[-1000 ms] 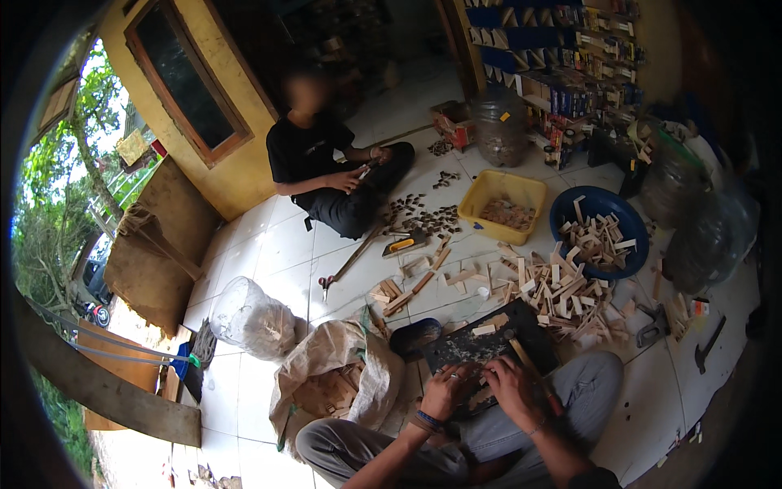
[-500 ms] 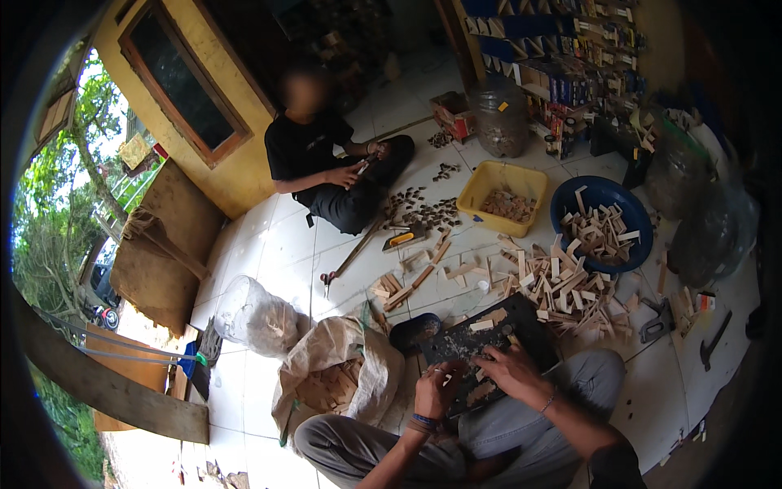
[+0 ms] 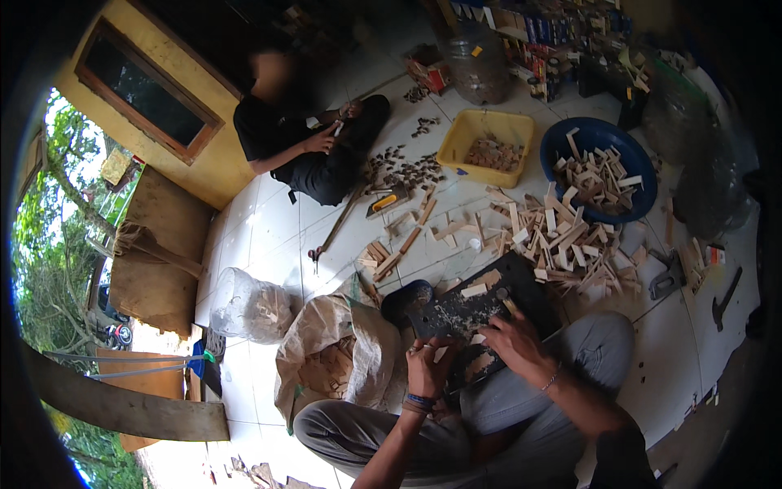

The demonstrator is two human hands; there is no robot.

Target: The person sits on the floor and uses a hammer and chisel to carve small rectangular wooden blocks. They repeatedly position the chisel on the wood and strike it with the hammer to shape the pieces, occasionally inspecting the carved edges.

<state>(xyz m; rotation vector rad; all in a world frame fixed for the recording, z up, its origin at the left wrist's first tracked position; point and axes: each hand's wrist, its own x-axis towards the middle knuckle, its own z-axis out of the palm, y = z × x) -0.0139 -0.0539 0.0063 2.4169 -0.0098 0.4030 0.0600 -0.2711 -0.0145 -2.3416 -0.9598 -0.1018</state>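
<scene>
Wood piece [image 3: 440, 354], small and pale, pinched in left hand [image 3: 428, 371] over dark board [image 3: 489, 306] on lap. Right hand [image 3: 513, 342] lies spread on board, holding nothing discernible. Advise firm board support.

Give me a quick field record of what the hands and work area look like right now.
left hand: pinches a small pale wood piece
right hand: rests on the black board
board: lies across the lap
floor ahead: loose wood offcuts
blue basin: holds wood pieces
yellow tub: holds brown chips
co-worker: seated on the floor
</scene>
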